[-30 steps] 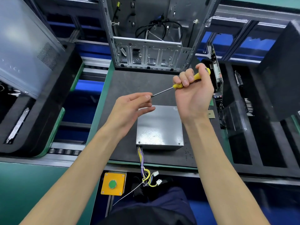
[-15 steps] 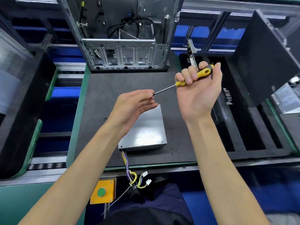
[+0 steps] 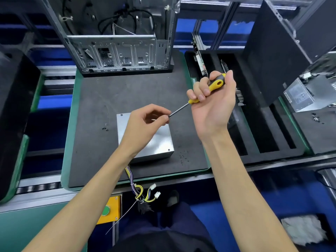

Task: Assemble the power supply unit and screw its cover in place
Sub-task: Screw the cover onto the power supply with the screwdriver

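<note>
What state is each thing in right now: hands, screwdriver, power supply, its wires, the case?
right hand: gripping screwdriver handle
left hand: pinching at shaft tip
screwdriver: held off the mat
power supply: cover on, flat on mat
wires: hanging over edge
computer case: open

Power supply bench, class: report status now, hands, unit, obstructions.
Right hand gripping screwdriver; left hand pinching its tip. Power supply unit flat on mat, untouched. Loose screws beside it; nothing blocking.
</note>
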Motion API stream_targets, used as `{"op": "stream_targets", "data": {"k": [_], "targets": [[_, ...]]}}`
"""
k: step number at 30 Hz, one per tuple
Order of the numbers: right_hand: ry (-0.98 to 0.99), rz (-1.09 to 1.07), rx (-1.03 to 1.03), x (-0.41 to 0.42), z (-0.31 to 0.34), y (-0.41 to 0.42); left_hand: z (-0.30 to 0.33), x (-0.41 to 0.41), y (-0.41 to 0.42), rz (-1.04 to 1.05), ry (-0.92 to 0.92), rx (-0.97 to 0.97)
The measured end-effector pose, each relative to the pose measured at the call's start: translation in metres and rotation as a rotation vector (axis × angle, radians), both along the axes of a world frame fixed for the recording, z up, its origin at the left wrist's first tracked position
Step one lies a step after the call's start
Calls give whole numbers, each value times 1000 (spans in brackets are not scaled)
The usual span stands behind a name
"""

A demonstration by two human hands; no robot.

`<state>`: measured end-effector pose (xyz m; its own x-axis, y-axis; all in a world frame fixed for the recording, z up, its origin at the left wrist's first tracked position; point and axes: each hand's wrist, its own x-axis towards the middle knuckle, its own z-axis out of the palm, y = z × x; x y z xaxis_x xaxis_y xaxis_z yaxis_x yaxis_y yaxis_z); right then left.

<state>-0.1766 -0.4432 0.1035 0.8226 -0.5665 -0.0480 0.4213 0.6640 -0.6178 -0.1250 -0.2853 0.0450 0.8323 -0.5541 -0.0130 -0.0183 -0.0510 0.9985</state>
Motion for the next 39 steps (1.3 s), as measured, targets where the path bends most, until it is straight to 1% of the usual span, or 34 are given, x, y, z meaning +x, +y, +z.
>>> {"op": "stream_targets", "data": {"k": [4, 10, 13, 20, 25, 33, 39], "targets": [[16, 39, -64, -5, 3, 5, 3, -12, 3, 6, -101, 54], [28, 111, -137, -13, 7, 13, 5, -29, 8, 48, -338, 173], [40, 134, -141, -16, 6, 16, 4, -37, 11, 58, -440, 224], [54, 171, -181, -25, -6, 19, -9, -53, 15, 77, -593, 352], [45, 190, -216, -29, -13, 19, -14, -58, 17, 70, -579, 366], [51, 194, -222, -29, -18, 21, -18, -59, 20, 32, -531, 335], [57, 206, -228, -27, -19, 23, -20, -58, 22, 58, -561, 356]]}}
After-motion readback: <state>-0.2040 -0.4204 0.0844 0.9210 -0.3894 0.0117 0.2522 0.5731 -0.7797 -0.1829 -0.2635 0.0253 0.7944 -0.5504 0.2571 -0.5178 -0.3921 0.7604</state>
